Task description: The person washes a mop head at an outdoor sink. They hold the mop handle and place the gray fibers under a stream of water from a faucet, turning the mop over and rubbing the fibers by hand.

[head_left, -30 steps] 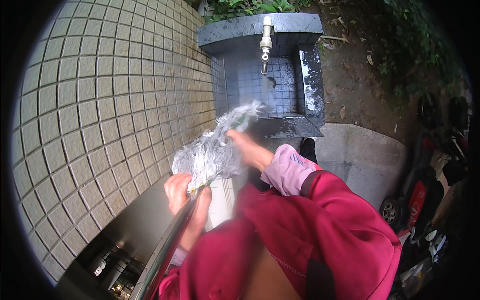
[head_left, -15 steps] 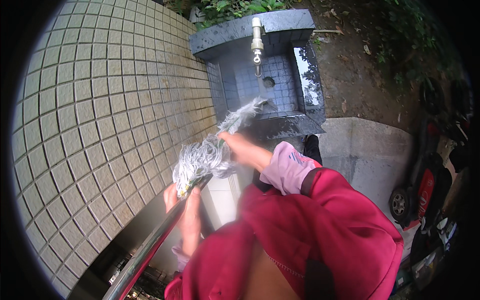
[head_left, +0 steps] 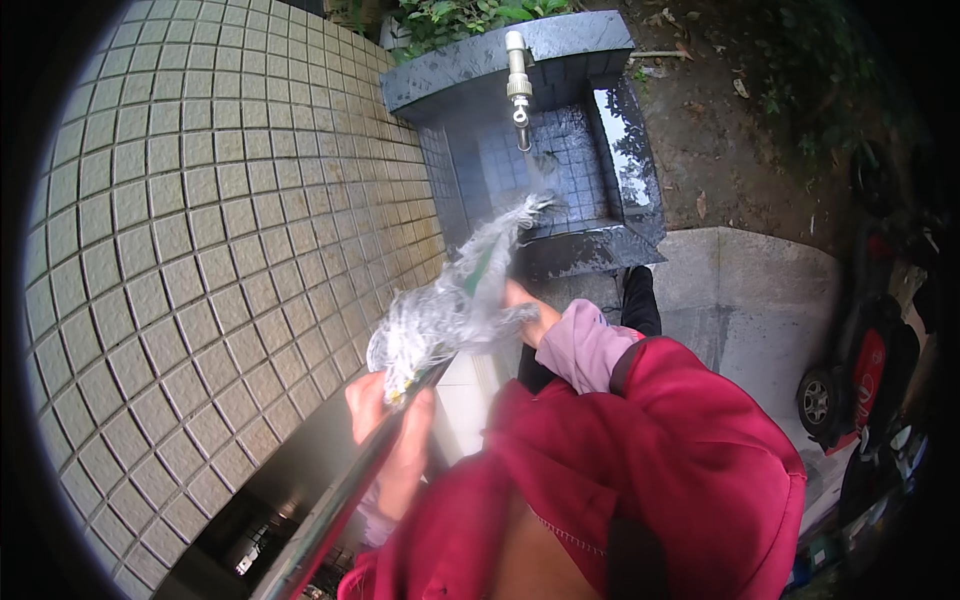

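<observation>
A mop with wet white strands lies diagonally in front of me, its strand tips hanging over the near edge of the sink. My left hand is closed around its shiny metal pole, just below the head. Against the right side of the strands is my right hand; its fingers are partly hidden by them and blurred. A green strip shows among the smeared strands.
A dark tiled sink with a tap stands ahead. A tiled wall rises close on the left. Concrete paving and soil lie to the right, with a red and black vehicle beyond.
My right hand has shifted from the upper strands toward the right and closer to me. The strands have fanned out, showing the green strip. My left hand keeps its hold on the pole.
</observation>
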